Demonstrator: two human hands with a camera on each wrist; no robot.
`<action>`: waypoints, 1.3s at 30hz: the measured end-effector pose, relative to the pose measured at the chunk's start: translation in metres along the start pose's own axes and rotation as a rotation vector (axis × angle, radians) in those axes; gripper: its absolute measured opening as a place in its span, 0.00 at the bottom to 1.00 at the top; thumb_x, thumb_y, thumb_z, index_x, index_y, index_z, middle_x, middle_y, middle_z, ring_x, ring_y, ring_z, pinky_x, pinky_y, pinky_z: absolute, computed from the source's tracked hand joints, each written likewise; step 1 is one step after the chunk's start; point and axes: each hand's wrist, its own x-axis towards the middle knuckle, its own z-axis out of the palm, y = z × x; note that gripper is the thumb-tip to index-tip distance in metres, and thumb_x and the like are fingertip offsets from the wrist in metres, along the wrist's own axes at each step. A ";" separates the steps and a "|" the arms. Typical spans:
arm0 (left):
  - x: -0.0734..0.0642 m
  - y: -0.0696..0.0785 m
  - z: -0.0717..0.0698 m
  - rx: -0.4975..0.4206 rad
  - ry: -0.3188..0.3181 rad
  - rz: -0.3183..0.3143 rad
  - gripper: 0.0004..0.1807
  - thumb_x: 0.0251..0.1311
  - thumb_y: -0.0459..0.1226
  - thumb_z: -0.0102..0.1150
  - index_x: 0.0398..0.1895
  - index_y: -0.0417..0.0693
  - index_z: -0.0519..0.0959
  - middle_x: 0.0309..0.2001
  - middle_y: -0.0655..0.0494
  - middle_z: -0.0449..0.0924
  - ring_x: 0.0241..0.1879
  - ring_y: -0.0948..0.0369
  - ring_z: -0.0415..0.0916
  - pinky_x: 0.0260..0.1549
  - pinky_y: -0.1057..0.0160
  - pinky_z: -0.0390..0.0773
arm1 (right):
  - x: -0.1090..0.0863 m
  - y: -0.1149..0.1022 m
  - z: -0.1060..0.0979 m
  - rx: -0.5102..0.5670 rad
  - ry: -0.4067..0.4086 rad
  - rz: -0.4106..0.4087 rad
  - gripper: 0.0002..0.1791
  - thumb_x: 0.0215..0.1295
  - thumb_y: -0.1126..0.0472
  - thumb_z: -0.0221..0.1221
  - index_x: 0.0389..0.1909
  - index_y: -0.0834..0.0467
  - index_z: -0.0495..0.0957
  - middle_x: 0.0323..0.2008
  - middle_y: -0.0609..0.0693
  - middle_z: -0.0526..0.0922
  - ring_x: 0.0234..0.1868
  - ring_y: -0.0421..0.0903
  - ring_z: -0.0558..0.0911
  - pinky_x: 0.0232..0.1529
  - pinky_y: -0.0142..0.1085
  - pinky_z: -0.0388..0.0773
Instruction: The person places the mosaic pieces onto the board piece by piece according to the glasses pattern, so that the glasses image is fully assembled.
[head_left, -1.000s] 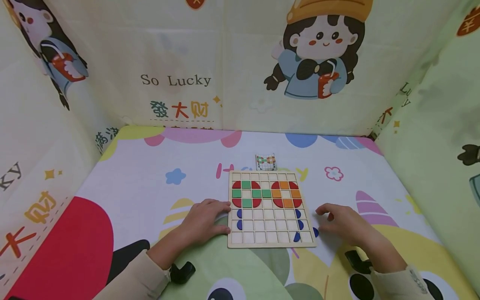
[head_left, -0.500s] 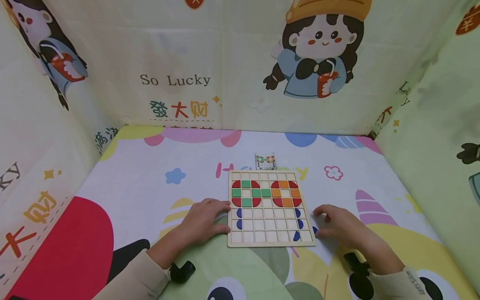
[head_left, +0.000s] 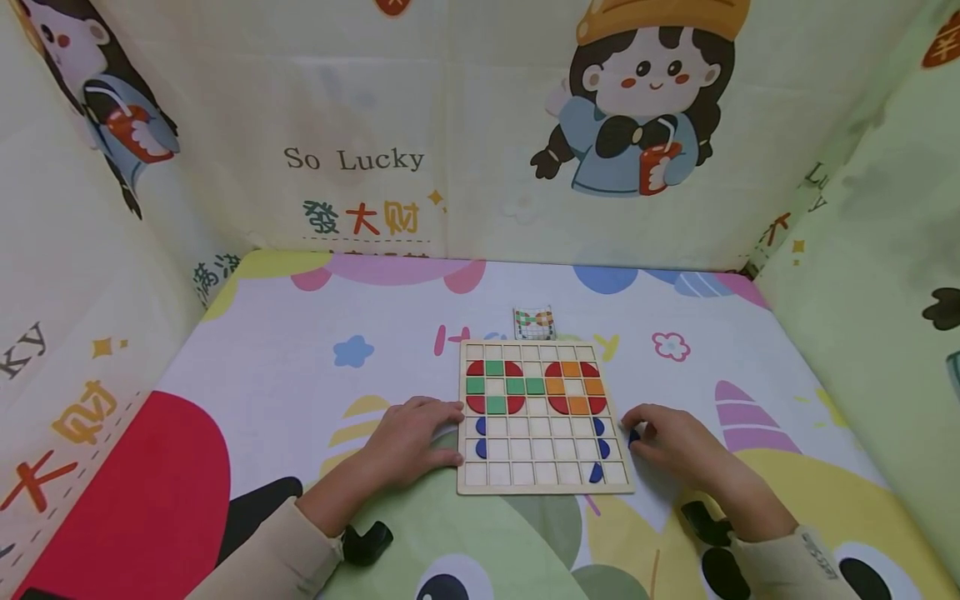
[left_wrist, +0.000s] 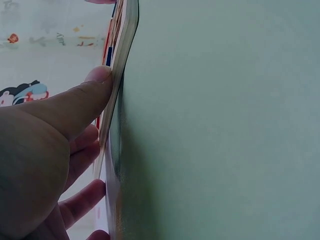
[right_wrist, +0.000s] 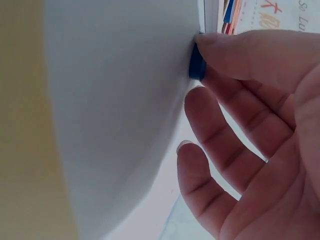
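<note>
A square wooden grid board lies flat on the table. My left hand rests at its left side; in the left wrist view the thumb touches the board's edge. Beyond the right edge, my right hand pinches a blue half-round tile between thumb and forefinger, its other fingers loosely bent. Red, green and orange tiles fill two ring-like patterns in the upper rows, joined by a green tile. Blue tiles sit in the lower cells, two at the left and three at the right, the lowest one tilted.
A small pattern card stands behind the board, showing a similar coloured design. A colourful printed cloth covers the table. Printed fabric walls enclose the back and both sides.
My right hand has moved slightly left towards the board and now pinches the blue half-round tile that was lying beside it. The left hand has stayed at the board's left edge.
</note>
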 end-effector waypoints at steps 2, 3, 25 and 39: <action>0.000 0.000 0.000 -0.001 0.000 0.001 0.32 0.53 0.50 0.74 0.62 0.52 0.79 0.63 0.59 0.77 0.63 0.51 0.68 0.59 0.43 0.67 | 0.000 -0.001 0.000 -0.003 0.017 -0.013 0.12 0.58 0.66 0.69 0.43 0.57 0.82 0.34 0.46 0.80 0.34 0.47 0.74 0.39 0.43 0.77; 0.000 0.000 0.000 -0.004 0.001 0.000 0.32 0.53 0.50 0.74 0.61 0.52 0.79 0.63 0.59 0.77 0.63 0.51 0.68 0.59 0.43 0.67 | 0.000 -0.001 0.000 -0.001 0.025 -0.019 0.11 0.58 0.66 0.69 0.43 0.58 0.82 0.34 0.46 0.80 0.34 0.46 0.74 0.39 0.43 0.77; 0.000 0.002 0.000 -0.015 -0.001 -0.013 0.32 0.53 0.50 0.74 0.61 0.53 0.79 0.63 0.60 0.76 0.63 0.52 0.68 0.59 0.43 0.67 | 0.001 0.008 -0.002 0.005 0.046 0.023 0.11 0.60 0.68 0.68 0.43 0.62 0.81 0.34 0.49 0.82 0.33 0.47 0.76 0.40 0.46 0.81; 0.000 0.001 0.000 -0.018 0.006 -0.009 0.32 0.52 0.49 0.75 0.62 0.52 0.79 0.63 0.59 0.76 0.63 0.52 0.68 0.59 0.44 0.67 | 0.002 0.003 -0.002 -0.015 0.069 0.040 0.11 0.60 0.65 0.69 0.43 0.62 0.82 0.33 0.48 0.81 0.32 0.46 0.75 0.38 0.44 0.80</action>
